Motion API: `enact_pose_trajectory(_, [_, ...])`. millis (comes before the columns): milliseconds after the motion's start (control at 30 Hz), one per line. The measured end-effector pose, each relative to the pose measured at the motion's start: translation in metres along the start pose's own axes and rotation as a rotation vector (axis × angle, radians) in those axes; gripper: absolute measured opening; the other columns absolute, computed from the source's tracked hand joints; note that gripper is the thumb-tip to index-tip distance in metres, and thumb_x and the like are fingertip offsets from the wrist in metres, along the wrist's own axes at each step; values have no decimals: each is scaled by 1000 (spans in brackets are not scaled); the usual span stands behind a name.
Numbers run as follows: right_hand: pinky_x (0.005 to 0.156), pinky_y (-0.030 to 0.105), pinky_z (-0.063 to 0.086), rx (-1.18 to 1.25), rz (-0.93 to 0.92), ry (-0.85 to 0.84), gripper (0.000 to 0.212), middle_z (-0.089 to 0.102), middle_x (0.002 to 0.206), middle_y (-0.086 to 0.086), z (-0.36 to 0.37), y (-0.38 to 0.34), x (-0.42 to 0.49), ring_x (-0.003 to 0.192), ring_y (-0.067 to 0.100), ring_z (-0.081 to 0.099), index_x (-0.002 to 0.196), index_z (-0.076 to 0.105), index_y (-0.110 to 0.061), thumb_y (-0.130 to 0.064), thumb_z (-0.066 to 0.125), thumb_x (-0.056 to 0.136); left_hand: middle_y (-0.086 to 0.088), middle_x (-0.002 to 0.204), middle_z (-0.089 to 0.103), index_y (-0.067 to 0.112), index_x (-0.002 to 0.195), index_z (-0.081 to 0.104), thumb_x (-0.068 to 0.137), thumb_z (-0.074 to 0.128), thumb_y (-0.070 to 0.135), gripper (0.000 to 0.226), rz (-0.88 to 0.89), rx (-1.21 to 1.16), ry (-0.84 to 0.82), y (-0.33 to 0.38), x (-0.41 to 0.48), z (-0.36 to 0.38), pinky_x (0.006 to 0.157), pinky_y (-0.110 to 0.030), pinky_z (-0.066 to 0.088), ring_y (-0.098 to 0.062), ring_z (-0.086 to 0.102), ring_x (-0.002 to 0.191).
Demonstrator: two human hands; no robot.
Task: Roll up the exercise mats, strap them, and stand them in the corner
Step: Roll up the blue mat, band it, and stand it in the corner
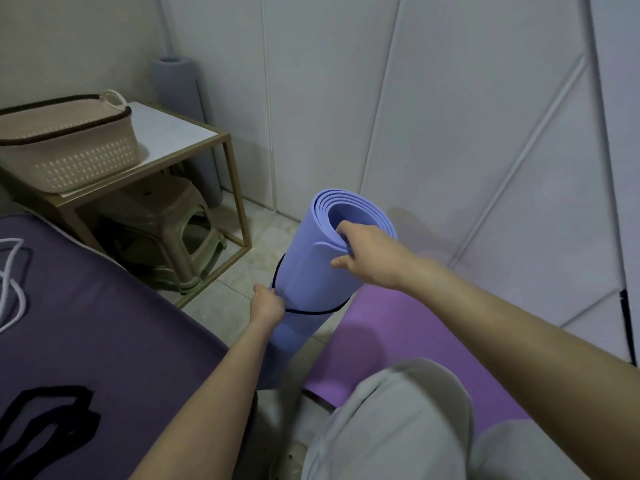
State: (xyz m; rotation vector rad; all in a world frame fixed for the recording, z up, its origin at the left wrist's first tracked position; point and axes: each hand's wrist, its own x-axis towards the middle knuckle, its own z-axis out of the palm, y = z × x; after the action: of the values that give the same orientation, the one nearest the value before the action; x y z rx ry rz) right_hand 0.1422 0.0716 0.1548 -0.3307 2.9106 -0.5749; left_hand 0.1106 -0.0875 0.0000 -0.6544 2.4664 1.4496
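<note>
— Where was the rolled periwinkle-blue foam mat [311, 271]?
— It stood nearly upright on the tiled floor [263, 244], leaning a little, with a thin black strap [313, 312] looped round its middle.
— And the grips?
— The right grip [370, 254] clasped the roll's top rim, fingers hooked inside the open end and thumb outside. The left grip [268, 306] pinched the strap at the roll's left side.
— What surrounded the roll?
— A flat purple mat [381, 341] lay just right of it. Left of it and farther off stood a gold-framed bench [173, 133] carrying a beige perforated basket [69, 147], with a tan plastic stool [166, 223] beneath. Beyond, in the corner, stood a grey rolled mat [180, 84].
</note>
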Motion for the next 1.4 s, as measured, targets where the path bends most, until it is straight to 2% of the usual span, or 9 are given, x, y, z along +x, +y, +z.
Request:
enact_pose_trajectory(200, [60, 27, 29, -36, -23, -42, 21, 45, 80, -2, -3, 14, -8, 71, 14, 43, 96, 41, -12, -19, 60, 92, -28, 127, 48, -8, 130, 32, 97, 33, 3, 35, -81, 75, -23, -20, 7, 16, 81, -40, 40, -41, 49, 113])
enact_pose_trajectory(400, [66, 30, 29, -65, -57, -37, 21, 45, 81, -2, -2, 22, -17, 69, 13, 42, 91, 39, -12, -13, 59, 92, -27, 120, 51, -6, 134, 30, 96, 35, 1, 39, -136, 10, -39, -37, 2, 24, 73, -40, 41, -38, 52, 101])
enact_pose_trajectory(633, [77, 42, 46, -48, -15, 45, 22, 58, 99, 12, -3, 39, -14, 89, 31, 54, 92, 43, -10, 8, 46, 80, -9, 79, 50, 10, 85, 42, 95, 46, 12, 11, 44, -137, -81, -37, 2, 16, 68, -34, 37, -25, 48, 82])
enact_pose_trajectory(833, [70, 37, 36, -89, -129, 115, 36, 49, 93, 11, 1, 47, -9, 86, 28, 47, 83, 39, -17, 15, 37, 68, -5, 102, 56, 9, 114, 55, 96, 48, 24, 24, 157, -267, 4, 1, 12, -7, 86, -36, 45, -23, 53, 94])
enact_pose_trajectory(933, [72, 32, 32, -47, -157, 77, 44, 46, 98, 10, 3, 49, -6, 93, 28, 46, 89, 43, -16, 18, 37, 62, -6, 81, 53, 11, 80, 57, 97, 46, 31, 29, 138, -229, -67, 5, 19, -14, 76, -32, 37, -22, 46, 80])
enact_pose_trajectory(1100, [95, 30, 29, 137, -98, -105, 43, 52, 118, -3, -3, 41, -6, 113, 14, 44, 118, 52, -20, -18, 70, 78, -10, 77, 44, 10, 73, 45, 100, 42, 27, 32, 102, -119, -169, -3, 20, -21, 62, -29, 32, -20, 39, 67])
enact_pose_trajectory(1233, [101, 48, 28, -33, 43, -1, 57, 58, 105, -10, 4, 28, -3, 105, 14, 49, 110, 53, -24, -69, 55, 77, -11, 76, 50, 6, 68, 42, 102, 32, 15, 36, 156, 164, -173, 6, 10, -13, 69, -30, 34, -26, 48, 81])
enact_pose_trajectory(1300, [104, 60, 23, -122, 91, 111, 54, 56, 81, -6, 15, 19, 1, 88, 18, 51, 90, 50, -17, -70, 50, 79, -20, 92, 58, -2, 85, 48, 100, 31, 15, 29, 185, 260, -134, 8, 7, -7, 73, -36, 39, -37, 55, 94])
enact_pose_trajectory(1400, [95, 51, 36, -26, 74, 200, 47, 49, 66, -3, 19, 11, 3, 71, 20, 47, 76, 43, -13, -57, 57, 84, -22, 110, 58, 2, 103, 42, 98, 32, 19, 20, 195, 386, -99, -1, 13, -4, 91, -45, 42, -37, 54, 104])
